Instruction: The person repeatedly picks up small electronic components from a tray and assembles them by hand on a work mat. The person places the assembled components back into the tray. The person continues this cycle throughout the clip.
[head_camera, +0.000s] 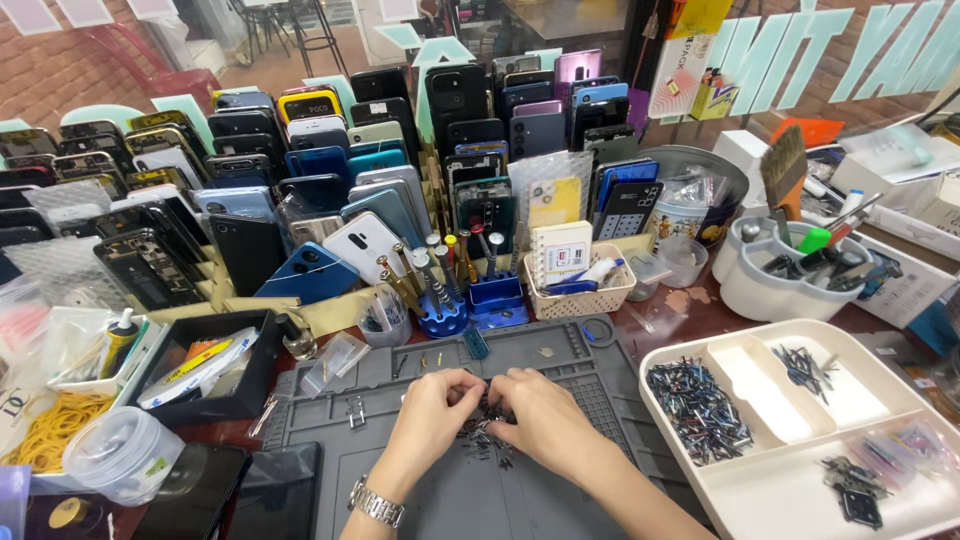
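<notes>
fingers (470, 385) of both hands are seen in the head view curled together over a small heap of tiny dark metal parts (485, 432), pinched on pieces of it. the left hand (430, 410), with a metal watch (377, 503) at its wrist, is met fingertip to fingertip by the right hand (545, 415). the heap is found on the grey work mat (440, 490), at the middle of it, partly hidden under the fingers.

the parts are judged to be very light, stiff and slippery, easily scattered; single pieces are best taken between thumb and fingertip, at the shaft.

just to the right, a white divided tray (790, 490) is set, with more such parts (695, 405) lying in its left compartment and a few in others. behind the mat, a blue stand of screwdrivers (440, 300), a small white basket (580, 295) and a white tub of tools (780, 280) are placed. rows of phone back covers (330, 190) are stacked upright beyond. at the left, a black tray (215, 395), a clear lidded tub (120, 455) and yellow rubber bands (50, 430) are seen. brick wall and a glass front are made out at the back.
</notes>
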